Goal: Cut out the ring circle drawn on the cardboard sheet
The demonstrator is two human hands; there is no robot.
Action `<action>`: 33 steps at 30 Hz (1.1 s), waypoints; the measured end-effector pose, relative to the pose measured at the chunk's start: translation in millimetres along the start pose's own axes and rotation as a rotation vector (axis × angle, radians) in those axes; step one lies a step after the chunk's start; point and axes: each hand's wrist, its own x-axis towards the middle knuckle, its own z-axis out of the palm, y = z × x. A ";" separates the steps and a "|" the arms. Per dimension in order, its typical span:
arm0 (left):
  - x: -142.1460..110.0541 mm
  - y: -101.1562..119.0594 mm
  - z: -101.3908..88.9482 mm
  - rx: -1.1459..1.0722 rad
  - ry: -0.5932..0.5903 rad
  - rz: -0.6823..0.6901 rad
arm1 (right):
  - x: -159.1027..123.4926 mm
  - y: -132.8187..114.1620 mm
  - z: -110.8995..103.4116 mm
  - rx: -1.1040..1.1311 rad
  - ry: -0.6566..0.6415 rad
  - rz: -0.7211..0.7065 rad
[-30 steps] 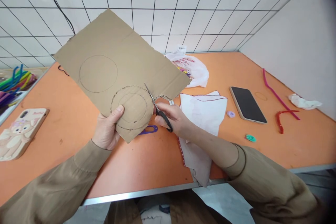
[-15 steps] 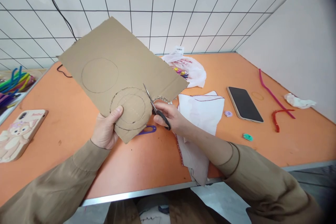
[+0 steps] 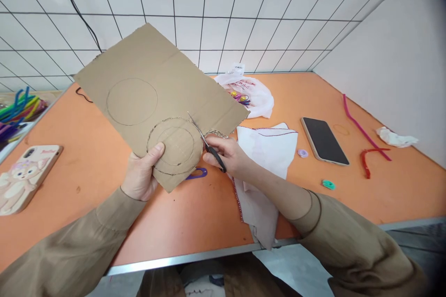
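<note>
My left hand (image 3: pixel 141 174) grips a sheet of cardboard (image 3: pixel 177 74) near its lower corner, thumb on top and fingers hidden beneath. One drawn circle is on the sheet's left part; a ringed circle (image 3: pixel 176 144) near my thumb is partly cut round its edge. In my right hand (image 3: pixel 228 155) is a pair of black-handled scissors (image 3: pixel 216 154), their blades at the right edge of that ringed circle. A purple plastic piece with a long slot (image 3: pixel 198 173) lies on the table below the cardboard. Under my right forearm is a white cloth (image 3: pixel 268 148) with red stitched edging.
On the orange table (image 3: pixel 195 222), a dark-screened phone (image 3: pixel 324 141), pink (image 3: pixel 364 125) and red (image 3: pixel 365 162) fuzzy stems and a crumpled tissue (image 3: pixel 396 137) lie right. A plastic bag (image 3: pixel 259 97) sits behind. A phone in a cartoon case (image 3: pixel 29 178) lies left.
The scissors' blades have shifted slightly left and look a little more closed along the circle's edge. The cardboard and both hands have barely moved.
</note>
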 end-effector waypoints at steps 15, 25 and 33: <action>2.9 3.4 -2.1 0.027 -0.059 -0.049 | -1.2 14.7 5.3 0.125 -0.029 0.019; 1.8 -0.1 -4.3 0.043 -0.094 -0.017 | -1.6 7.3 3.5 0.137 0.017 0.026; 2.3 3.6 -3.2 0.041 -0.081 -0.029 | -0.7 4.9 3.1 0.018 0.069 -0.066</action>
